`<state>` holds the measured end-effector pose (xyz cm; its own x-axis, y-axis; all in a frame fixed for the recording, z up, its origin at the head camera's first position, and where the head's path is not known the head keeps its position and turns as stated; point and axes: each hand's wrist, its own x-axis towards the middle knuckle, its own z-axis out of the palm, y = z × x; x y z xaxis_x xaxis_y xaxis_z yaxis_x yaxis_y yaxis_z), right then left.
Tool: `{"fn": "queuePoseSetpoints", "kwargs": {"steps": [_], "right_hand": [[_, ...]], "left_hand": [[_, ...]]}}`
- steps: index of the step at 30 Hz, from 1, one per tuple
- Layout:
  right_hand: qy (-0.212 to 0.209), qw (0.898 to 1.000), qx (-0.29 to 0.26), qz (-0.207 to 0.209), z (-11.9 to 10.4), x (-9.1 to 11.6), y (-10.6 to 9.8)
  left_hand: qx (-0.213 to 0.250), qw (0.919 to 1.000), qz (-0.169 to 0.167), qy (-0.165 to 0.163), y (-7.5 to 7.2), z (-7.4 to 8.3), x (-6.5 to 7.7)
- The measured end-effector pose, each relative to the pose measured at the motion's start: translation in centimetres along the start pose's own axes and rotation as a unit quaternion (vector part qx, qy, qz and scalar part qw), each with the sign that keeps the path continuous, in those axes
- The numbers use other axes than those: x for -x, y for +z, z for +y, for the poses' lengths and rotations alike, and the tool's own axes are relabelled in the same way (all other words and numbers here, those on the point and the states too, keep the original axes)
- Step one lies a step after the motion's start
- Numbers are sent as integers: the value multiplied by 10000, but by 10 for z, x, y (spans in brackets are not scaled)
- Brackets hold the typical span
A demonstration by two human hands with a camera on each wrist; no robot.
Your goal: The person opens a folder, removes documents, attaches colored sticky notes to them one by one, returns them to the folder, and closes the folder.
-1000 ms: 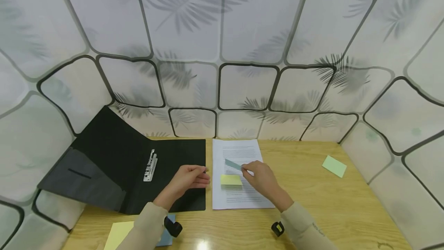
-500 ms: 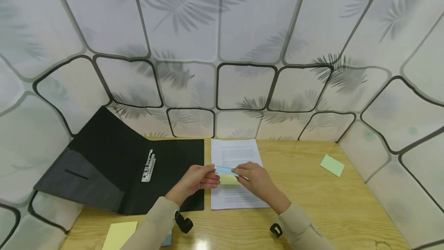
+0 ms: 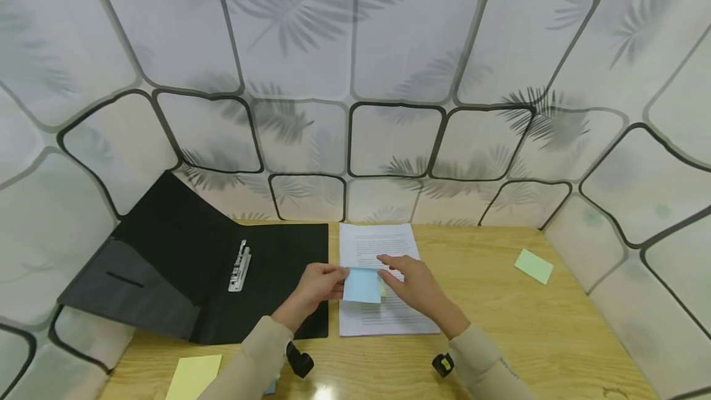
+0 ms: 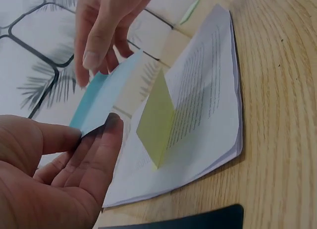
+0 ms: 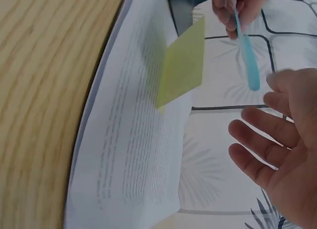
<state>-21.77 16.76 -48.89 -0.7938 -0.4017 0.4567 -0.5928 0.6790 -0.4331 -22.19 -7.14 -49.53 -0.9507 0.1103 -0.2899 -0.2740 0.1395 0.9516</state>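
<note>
My left hand [image 3: 316, 289] pinches a light blue sticky note [image 3: 362, 286] between thumb and fingers at its left side, holding it above a stack of printed paper [image 3: 397, 320]. Just off the note's right edge is my right hand [image 3: 419, 286]; in the right wrist view its spread fingers [image 5: 262, 142] hold nothing, and a small gap separates them from the note. A yellow sticky note [image 4: 157, 122] stands up from the top sheet, attached along one edge. From the head view the blue note covers most of it.
An open black folder [image 3: 289, 245] with a metal clip [image 3: 239, 267] lies left of the paper, its cover leaning up. A green sticky note [image 3: 534, 266] is at right. Yellow paper [image 3: 193, 376] and a mostly hidden blue piece [image 3: 271, 386] lie at front left.
The blue note has passed from the right hand to the left, first held by both. It has turned to show its face over the yellow note. The right hand has let go.
</note>
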Motion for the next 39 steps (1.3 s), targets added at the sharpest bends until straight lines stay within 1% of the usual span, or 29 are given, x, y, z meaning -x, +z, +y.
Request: {"fn": "queuePoseSetpoints", "kwargs": {"steps": [2,4,6,7,9,10,11,12,13,14,15,17,18,21,23,25,26,27,31,35,37,39], "right_hand": [[191,9993,-254,-205,-1,-1,0],[322,9983,-350,-331,-1,-1,0],[416,9984,-256,-297,1,-1,1],[464,9985,-195,-230,4,-1,1],[578,9983,-74,-65,11,-1,1],[629,9980,0,23,16,-2,0],[683,9976,6,96,21,-2,-1],[750,9971,13,146,27,-3,-2],[818,9965,13,169,33,-3,-3],[893,9959,35,151,40,-4,-4],[989,9950,90,100,46,-5,-4],[1161,9931,152,-76,58,-6,-4],[1244,9918,227,-186,64,-7,-3],[1292,9896,433,-461,78,-9,0],[1213,9897,516,-551,84,-10,1],[1071,9906,606,-598,88,-12,3],[1013,9910,614,-621,90,-13,4],[976,9912,632,-634,91,-14,5],[833,9918,672,-693,94,-15,8],[717,9924,771,-642,98,-15,14],[691,9919,874,-614,100,-14,17],[769,9900,990,-640,102,-14,20]], "left_hand": [[-57,9999,-59,126,4,1,0],[-113,9994,-153,273,8,2,0],[-57,9987,-273,431,11,3,0],[-49,9978,-319,571,13,3,0],[-196,9942,-342,1004,15,5,0],[-359,9906,-327,1278,15,5,0],[-625,9847,-280,1602,16,6,0],[-968,9757,-217,1956,17,6,0],[-1375,9637,-145,2285,18,7,-1],[-1798,9494,-80,2573,19,7,-1],[-2220,9335,-26,2817,21,7,-3],[-2967,9017,-72,3145,26,7,-7],[-3267,8878,-160,3238,29,8,-10],[-4074,8503,-426,3304,38,9,-19],[-4492,8275,-512,3328,44,9,-24],[-4826,8083,-465,3340,49,8,-28],[-4970,7998,-409,3342,51,7,-31],[-5087,7938,-359,3314,53,6,-33],[-5515,7753,-291,3064,61,2,-40],[-5965,7539,-356,2729,67,-5,-47],[-6125,7457,-357,2598,68,-8,-47],[-6259,7392,-352,2461,69,-11,-47]]}}
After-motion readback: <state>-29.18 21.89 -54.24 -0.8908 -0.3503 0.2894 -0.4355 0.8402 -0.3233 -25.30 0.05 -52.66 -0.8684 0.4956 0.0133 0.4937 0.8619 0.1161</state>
